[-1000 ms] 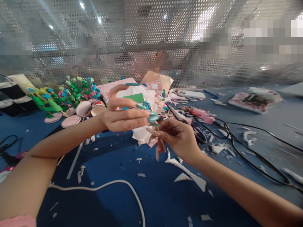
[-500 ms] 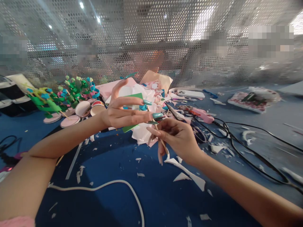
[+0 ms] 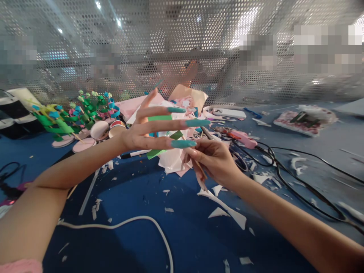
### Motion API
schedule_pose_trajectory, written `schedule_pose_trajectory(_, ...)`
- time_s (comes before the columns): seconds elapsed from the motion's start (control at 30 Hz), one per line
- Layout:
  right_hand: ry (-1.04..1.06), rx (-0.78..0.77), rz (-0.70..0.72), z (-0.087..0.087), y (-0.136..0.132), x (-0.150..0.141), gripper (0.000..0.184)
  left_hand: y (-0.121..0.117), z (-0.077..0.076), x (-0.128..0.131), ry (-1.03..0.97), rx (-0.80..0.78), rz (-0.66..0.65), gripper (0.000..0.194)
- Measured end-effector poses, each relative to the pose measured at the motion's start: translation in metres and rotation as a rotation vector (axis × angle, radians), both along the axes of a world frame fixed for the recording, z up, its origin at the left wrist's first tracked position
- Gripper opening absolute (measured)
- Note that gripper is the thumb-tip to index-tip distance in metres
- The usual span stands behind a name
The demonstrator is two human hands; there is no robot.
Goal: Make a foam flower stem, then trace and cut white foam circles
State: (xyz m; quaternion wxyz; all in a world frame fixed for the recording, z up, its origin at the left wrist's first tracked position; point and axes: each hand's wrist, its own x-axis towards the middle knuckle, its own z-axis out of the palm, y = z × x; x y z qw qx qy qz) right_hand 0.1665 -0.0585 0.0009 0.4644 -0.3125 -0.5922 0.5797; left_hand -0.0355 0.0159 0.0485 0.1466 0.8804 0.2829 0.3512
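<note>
My right hand [image 3: 214, 157] is closed in a pinch around a thin wooden stick [image 3: 202, 171], whose lower end slants down below the fingers. Beside it, my left hand [image 3: 153, 131] has its long teal-nailed fingers stretched out and spread, with the lowest fingertip at the right hand's fingers. Behind those fingers shows a narrow green paper strip [image 3: 176, 135]; whether it joins the stick I cannot tell. Green paper [image 3: 155, 153] and crumpled white paper [image 3: 170, 163] lie behind the hands. The left thumb is mostly hidden.
Paper plants on sticks with round bases [image 3: 84, 145] stand at left. A pink glue gun [image 3: 241, 138], black cables [image 3: 280, 170] and a white phone [image 3: 229, 113] lie at right. White paper scraps [image 3: 227, 210] and a white cable [image 3: 136, 219] lie in front.
My left fingers have straightened and spread, reaching further right over the stick. My right hand keeps its pinch, with the stick and fingers turned slightly.
</note>
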Motion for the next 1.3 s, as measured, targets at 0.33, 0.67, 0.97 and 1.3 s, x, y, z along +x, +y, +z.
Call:
schedule_pose_trajectory(0.33,0.047,-0.021,0.020,0.001,-0.001,-0.001,0.030,0.002,-0.001,0.006,0.044,0.911,-0.256,0.010)
schedule_pose_trajectory(0.67,0.005,-0.015,0.059,-0.002,-0.001,0.000,0.027,-0.002,0.002,0.005,0.021,0.857,-0.299,0.014)
schedule_pose_trajectory(0.97,0.001,-0.006,0.046,-0.003,-0.003,-0.001,0.026,-0.006,0.000,0.006,0.044,0.857,-0.253,0.014)
schedule_pose_trajectory(1.3,0.026,0.006,-0.070,-0.002,0.003,-0.002,0.032,0.008,0.009,0.005,-0.151,1.297,-0.316,0.023)
